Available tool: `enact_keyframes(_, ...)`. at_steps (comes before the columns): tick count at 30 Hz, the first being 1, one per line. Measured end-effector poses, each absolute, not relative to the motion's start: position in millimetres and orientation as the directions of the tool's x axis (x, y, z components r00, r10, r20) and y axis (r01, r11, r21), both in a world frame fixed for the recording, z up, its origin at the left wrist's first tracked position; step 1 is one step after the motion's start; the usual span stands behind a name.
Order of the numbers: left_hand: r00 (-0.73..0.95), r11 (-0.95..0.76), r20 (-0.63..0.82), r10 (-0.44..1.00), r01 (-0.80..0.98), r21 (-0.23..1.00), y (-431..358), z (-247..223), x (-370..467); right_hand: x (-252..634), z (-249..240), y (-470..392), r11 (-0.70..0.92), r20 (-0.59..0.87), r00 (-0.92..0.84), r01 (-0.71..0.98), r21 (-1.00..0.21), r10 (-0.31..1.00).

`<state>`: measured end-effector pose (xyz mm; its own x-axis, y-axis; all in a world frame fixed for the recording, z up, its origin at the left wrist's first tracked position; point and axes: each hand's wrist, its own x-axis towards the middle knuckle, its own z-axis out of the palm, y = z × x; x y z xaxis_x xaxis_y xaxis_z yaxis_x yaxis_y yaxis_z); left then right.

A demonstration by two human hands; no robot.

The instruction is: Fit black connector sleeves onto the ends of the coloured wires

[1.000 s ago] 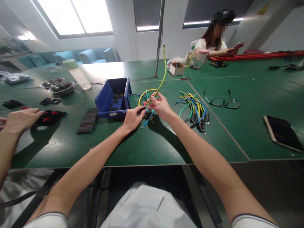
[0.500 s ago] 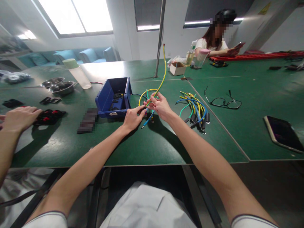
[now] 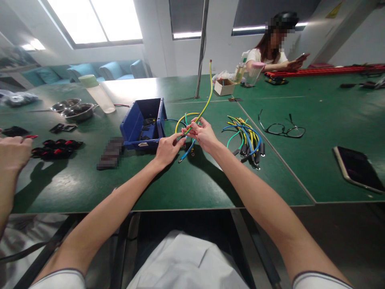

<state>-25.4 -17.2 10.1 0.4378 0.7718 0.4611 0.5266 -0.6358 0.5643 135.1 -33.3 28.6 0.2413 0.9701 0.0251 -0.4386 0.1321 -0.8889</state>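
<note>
A yellow-green cable (image 3: 208, 100) rises in a curve from between my two hands, its free end pointing up and away. My right hand (image 3: 206, 135) pinches it a little above its lower end. At that lower end the fingers of my left hand (image 3: 168, 151) are closed on the cable; a small dark part there is mostly hidden by the fingertips. Beneath and behind my hands lie loose blue, green and yellow cables (image 3: 188, 154), some with ring terminals. To the right a bundle of similar cables (image 3: 248, 138) rests on the table, with black sleeves at its near ends.
A blue bin (image 3: 129, 130) holding small black parts stands left of my hands. Glasses (image 3: 284, 130) and a phone (image 3: 357, 168) lie to the right. Another person's hand (image 3: 13, 154) is at far left beside black-and-red parts (image 3: 55, 149). A metal pole (image 3: 202, 52) rises behind.
The upright end of the yellow-green cable has swung slightly right and down. My hands stay nearly in place. The other person's hand at the left has moved left, off the black-and-red parts.
</note>
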Motion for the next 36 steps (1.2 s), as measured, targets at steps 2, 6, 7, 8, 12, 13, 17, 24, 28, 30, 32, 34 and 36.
enact_keyframes(2,0.430,-0.639,0.472,0.769,0.524,0.564,-17.5,10.6,-25.1,135.5,29.1,-33.6,0.130,0.019,0.249,-0.439,-0.889,0.968)
enact_keyframes(6,0.424,-0.644,0.485,0.765,0.499,0.580,-17.8,10.2,-24.8,135.9,31.1,-35.1,0.124,0.005,0.262,-0.439,-0.890,0.965)
enact_keyframes(7,0.424,-0.646,0.487,0.764,0.494,0.582,-17.7,10.0,-24.8,135.8,31.8,-35.6,0.124,0.002,0.265,-0.442,-0.889,0.964)
enact_keyframes(8,0.424,-0.648,0.490,0.762,0.490,0.583,-17.7,9.8,-24.7,135.8,32.5,-36.0,0.123,-0.001,0.268,-0.445,-0.887,0.963)
enact_keyframes(12,0.422,-0.652,0.498,0.758,0.468,0.596,-17.2,9.2,-24.5,135.6,34.7,-37.6,0.116,-0.009,0.264,-0.452,-0.884,0.964)
enact_keyframes(13,0.418,-0.651,0.499,0.759,0.464,0.601,-17.1,9.1,-24.4,135.6,35.0,-37.8,0.114,-0.008,0.260,-0.451,-0.885,0.965)
enact_keyframes(17,0.403,-0.644,0.503,0.765,0.464,0.608,-17.2,8.6,-23.9,136.1,35.6,-38.4,0.110,-0.004,0.248,-0.446,-0.888,0.969)
enact_keyframes(24,0.383,-0.610,0.478,0.790,0.423,0.670,-15.7,6.4,-25.3,135.9,37.8,-39.5,0.112,-0.007,0.255,-0.453,-0.884,0.967)
enact_keyframes(28,0.393,-0.475,0.349,0.851,0.292,0.830,-14.5,3.3,-24.5,137.5,37.3,-39.1,0.111,-0.006,0.258,-0.439,-0.892,0.966)
enact_keyframes(30,0.404,-0.397,0.294,0.866,0.201,0.895,-14.2,2.4,-23.3,139.0,36.8,-38.6,0.112,-0.004,0.257,-0.435,-0.893,0.966)
enact_keyframes(32,0.414,-0.339,0.267,0.870,0.110,0.934,-13.9,2.2,-22.3,140.4,36.5,-38.2,0.114,-0.001,0.255,-0.435,-0.893,0.967)
enact_keyframes(34,0.416,-0.291,0.249,0.874,0.040,0.956,-13.7,2.6,-21.5,141.3,36.7,-37.9,0.114,0.000,0.253,-0.436,-0.893,0.967)
enact_keyframes(36,0.414,-0.249,0.228,0.881,-0.003,0.969,-13.6,3.2,-21.0,141.5,37.3,-37.9,0.111,-0.003,0.253,-0.438,-0.892,0.968)
